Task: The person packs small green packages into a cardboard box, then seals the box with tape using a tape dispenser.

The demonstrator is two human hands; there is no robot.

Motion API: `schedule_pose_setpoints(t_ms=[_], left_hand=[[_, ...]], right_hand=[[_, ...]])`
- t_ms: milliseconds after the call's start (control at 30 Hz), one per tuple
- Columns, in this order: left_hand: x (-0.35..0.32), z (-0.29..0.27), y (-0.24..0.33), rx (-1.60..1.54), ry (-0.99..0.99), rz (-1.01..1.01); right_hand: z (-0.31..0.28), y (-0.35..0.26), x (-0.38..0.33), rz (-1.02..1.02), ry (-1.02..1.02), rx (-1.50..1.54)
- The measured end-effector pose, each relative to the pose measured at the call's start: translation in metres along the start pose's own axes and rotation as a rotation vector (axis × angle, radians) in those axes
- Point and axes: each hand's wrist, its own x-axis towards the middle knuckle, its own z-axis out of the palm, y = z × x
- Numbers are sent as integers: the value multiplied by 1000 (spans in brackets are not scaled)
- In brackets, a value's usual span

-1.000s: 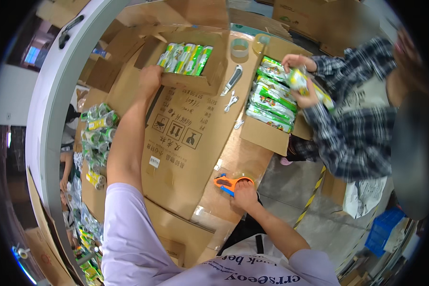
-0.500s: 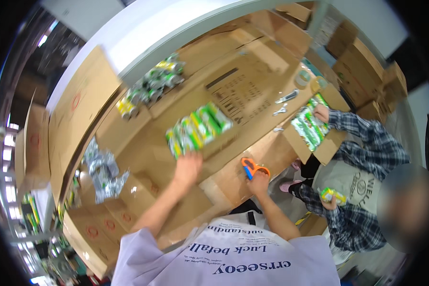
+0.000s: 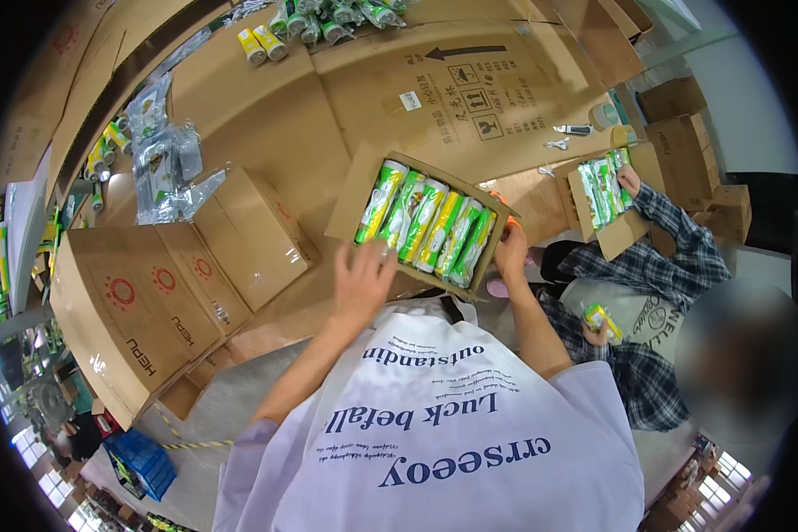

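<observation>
While my left hand (image 3: 363, 282) rests with its fingers spread and nothing gripped on the near edge of the open carton (image 3: 486, 266) in the middle of the frame, my right hand (image 3: 512, 250) is curled around the carton's right corner; something orange (image 3: 498, 199) peeks out just above it, but I cannot tell whether I am gripping that or only the cardboard. The carton lies on flattened brown cardboard sheets (image 3: 470, 97) and holds a tight row of green and yellow rolls (image 3: 426, 226), all leaning the same way, side by side. To handle it well, I judge I should keep both hands low on opposite sides so that the box stays level and the rolls do not slide out of line, and press the loose flap (image 3: 353, 199) on the left outward before shifting anything. To the left of centre sits a closed small box (image 3: 253, 235), touching a large tilted carton with red round marks (image 3: 137, 306). Clear bags of more rolls (image 3: 164, 168) lie at the upper left, and loose rolls (image 3: 328, 18) along the top edge. At the right, a person in a plaid shirt (image 3: 674, 266) reaches into a second carton (image 3: 634, 226) and holds one roll (image 3: 601, 321) in the other hand.
</observation>
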Motion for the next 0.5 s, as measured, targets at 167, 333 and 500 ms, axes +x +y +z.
schedule_pose_setpoints(t_ms=[167,333,500], left_hand=[[10,5,-34,-262,220,-333],[-14,29,-78,-1768,399,-846],[8,10,-80,-1438,-135,-894]], right_hand=[[-6,-24,-41,287,126,415],[2,-33,-60,425,32,833],[-33,-83,-69,371,-124,973]])
